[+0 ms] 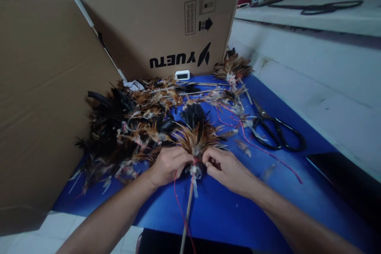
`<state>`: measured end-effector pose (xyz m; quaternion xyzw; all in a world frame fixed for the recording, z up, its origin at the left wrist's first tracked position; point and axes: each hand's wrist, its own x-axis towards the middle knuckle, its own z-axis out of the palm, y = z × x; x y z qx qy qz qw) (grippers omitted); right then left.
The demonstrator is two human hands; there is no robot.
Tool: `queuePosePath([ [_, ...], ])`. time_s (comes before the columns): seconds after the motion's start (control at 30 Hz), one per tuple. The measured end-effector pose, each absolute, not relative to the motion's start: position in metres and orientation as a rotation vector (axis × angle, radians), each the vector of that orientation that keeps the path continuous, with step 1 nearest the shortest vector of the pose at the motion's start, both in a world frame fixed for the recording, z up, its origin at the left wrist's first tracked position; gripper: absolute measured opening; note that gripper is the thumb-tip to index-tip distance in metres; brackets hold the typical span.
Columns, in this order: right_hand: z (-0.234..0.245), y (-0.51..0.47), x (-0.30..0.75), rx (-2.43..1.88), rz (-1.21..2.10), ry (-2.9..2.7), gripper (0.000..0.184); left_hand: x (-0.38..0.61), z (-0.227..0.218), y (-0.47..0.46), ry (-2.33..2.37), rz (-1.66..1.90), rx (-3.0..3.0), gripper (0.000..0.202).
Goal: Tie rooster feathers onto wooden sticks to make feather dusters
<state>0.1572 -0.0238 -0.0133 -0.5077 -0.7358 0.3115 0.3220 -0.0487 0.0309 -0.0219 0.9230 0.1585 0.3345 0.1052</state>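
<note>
Brown and black feathers fan out at the top of a thin stick that runs down toward me. Red string is wound round the feather bases, where pale quill ends poke out. On the left of this binding, my left hand is closed in a pinch on the string, and a loose length hangs below its fingers. My right hand is curled shut at the binding's right side, fingertips pinched at the string; the exact grip is partly hidden.
Loose feather clumps cover the blue tabletop's left side. Black-handled scissors and red string pieces lie right, near a dark flat device. Behind stand a cardboard box, a small white digital display and another feather bundle.
</note>
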Motion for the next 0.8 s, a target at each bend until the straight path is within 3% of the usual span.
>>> queuePosePath([
  [0.33, -0.0103, -0.0245, 0.1499, -1.379, 0.849, -1.831, 0.005, -0.0494, -0.0215, 0.0318, 0.442, 0.9, 2.759, 0.02],
  [0.8, -0.0153, -0.0239, 0.1483, -1.408, 0.802, -1.75, 0.013, -0.0442, -0.0169, 0.0248, 0.573, 0.94, 2.648, 0.015],
])
